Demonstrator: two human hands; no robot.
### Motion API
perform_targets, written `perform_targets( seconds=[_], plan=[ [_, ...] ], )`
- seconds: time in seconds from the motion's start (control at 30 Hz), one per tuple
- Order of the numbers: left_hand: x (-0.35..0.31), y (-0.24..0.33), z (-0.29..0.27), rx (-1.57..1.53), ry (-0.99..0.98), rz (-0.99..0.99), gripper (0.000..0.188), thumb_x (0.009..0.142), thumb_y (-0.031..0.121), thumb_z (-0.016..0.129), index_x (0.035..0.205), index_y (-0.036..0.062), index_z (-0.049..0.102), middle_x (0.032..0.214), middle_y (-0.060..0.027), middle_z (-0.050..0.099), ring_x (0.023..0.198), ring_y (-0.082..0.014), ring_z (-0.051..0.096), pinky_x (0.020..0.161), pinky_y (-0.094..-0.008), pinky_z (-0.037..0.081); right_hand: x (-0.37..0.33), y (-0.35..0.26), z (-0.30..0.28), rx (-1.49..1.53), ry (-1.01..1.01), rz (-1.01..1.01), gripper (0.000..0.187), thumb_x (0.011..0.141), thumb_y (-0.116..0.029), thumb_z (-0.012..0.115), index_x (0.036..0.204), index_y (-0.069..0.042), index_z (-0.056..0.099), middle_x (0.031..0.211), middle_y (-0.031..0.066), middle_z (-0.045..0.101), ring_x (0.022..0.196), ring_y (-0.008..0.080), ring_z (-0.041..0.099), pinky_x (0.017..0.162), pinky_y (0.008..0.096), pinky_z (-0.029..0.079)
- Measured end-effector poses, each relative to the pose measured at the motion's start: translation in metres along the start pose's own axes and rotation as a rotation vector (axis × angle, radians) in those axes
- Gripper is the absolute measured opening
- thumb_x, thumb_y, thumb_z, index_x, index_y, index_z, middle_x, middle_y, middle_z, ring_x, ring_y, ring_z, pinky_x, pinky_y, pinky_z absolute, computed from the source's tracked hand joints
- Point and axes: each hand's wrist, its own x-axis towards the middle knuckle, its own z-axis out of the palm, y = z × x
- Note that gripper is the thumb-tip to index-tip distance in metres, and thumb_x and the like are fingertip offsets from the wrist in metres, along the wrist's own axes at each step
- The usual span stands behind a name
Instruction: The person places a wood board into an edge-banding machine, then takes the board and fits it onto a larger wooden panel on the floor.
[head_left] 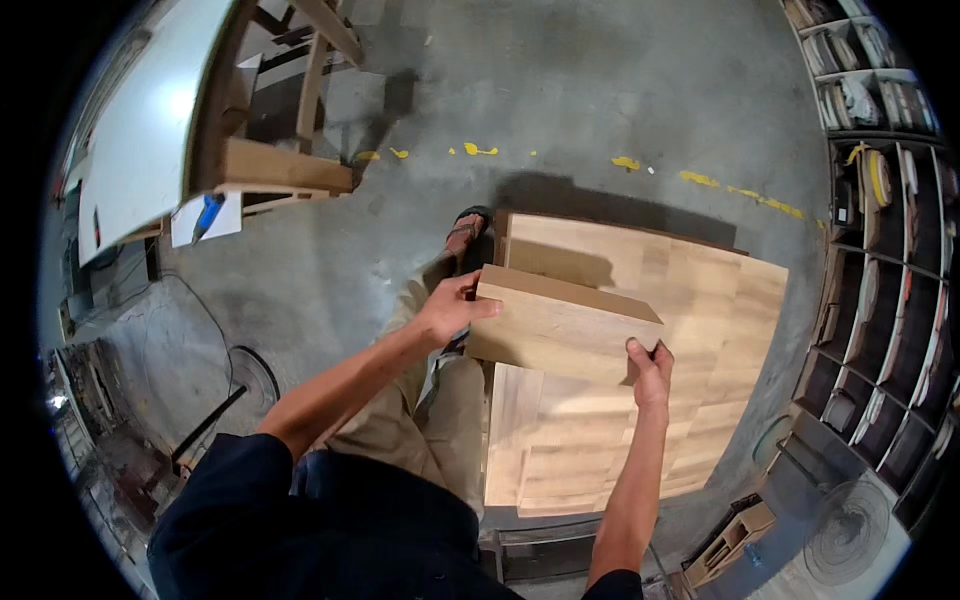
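A wooden block (560, 330), light in colour and rectangular, is held in the air between both hands, above a large panel of glued wooden strips (690, 330); the block is tilted, its long side going from upper left to lower right; it hangs over the left part of the panel, and whether it touches the panel I cannot tell. The left hand (450, 308) grips the left end of the block, the thumb on the top face and the fingers closed around the edge; the right hand (650, 372) is closed on the lower right corner, fingers curled on the end face. Below the left hand there are the person's legs in beige trousers (430, 420), and one foot in a sandal (468, 232) stands on the grey concrete floor (560, 110), just beside the panel corner; on the floor runs a broken yellow line (700, 180). At the upper left is a wooden frame (290, 170) with a white board (150, 120); at the right stands a dark shelf (890, 240) with many compartments.
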Motion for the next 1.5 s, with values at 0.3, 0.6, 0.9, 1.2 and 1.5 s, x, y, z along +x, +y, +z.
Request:
perform_targets(
  seconds=[0.3,0.6,0.9,1.2,1.5],
  plan=[
    [0.110,0.040,0.001,0.129,0.100,-0.127,0.066,0.078,0.009,0.071,0.136,0.0030,0.041,0.114,-0.0047,0.060,0.102,-0.0110,0.054,0.091,-0.0277,0.044,0.115,-0.022,0.007,-0.069,0.062,0.097,0.045,0.077,-0.016,0.075,0.114,0.001,0.056,0.089,-0.0031,0.059,0.079,0.0071,0.049,0.078,0.0225,0.039],
    [0.124,0.036,0.001,0.225,0.170,-0.268,0.074,0.074,0.014,0.075,0.139,0.0072,0.039,0.123,-0.0092,0.058,0.113,-0.0173,0.052,0.097,-0.0308,0.040,0.137,-0.027,0.003,-0.111,0.008,0.198,0.048,0.077,-0.017,0.074,0.116,0.002,0.055,0.082,-0.0039,0.056,0.072,0.0060,0.044,0.072,0.0217,0.036],
    [0.126,0.027,0.002,0.153,0.196,-0.219,0.071,0.074,0.010,0.075,0.137,0.0063,0.041,0.121,-0.0081,0.058,0.111,-0.0156,0.052,0.095,-0.0298,0.042,0.148,-0.035,0.005,-0.146,-0.007,0.179,0.044,0.079,-0.019,0.073,0.112,0.003,0.056,0.073,-0.0060,0.049,0.066,0.0053,0.038,0.066,0.0206,0.032],
    [0.128,0.040,0.010,0.131,0.187,-0.256,0.072,0.077,0.006,0.072,0.139,0.0058,0.037,0.120,-0.0058,0.057,0.109,-0.0131,0.051,0.092,-0.0283,0.043,0.155,-0.027,-0.004,-0.117,0.009,0.140,0.023,0.079,-0.017,0.076,0.088,-0.006,0.059,0.080,-0.0047,0.054,0.075,0.0059,0.043,0.074,0.0216,0.035],
    [0.129,0.030,0.026,-0.083,0.193,-0.274,0.069,0.080,0.003,0.069,0.138,0.0038,0.032,0.126,-0.0066,0.050,0.116,-0.0143,0.046,0.100,-0.0311,0.038,0.158,-0.042,0.014,-0.260,0.016,0.194,0.055,0.079,-0.035,0.074,0.117,0.000,0.054,0.086,-0.0025,0.058,0.080,0.0067,0.049,0.079,0.0218,0.039]
  ],
)
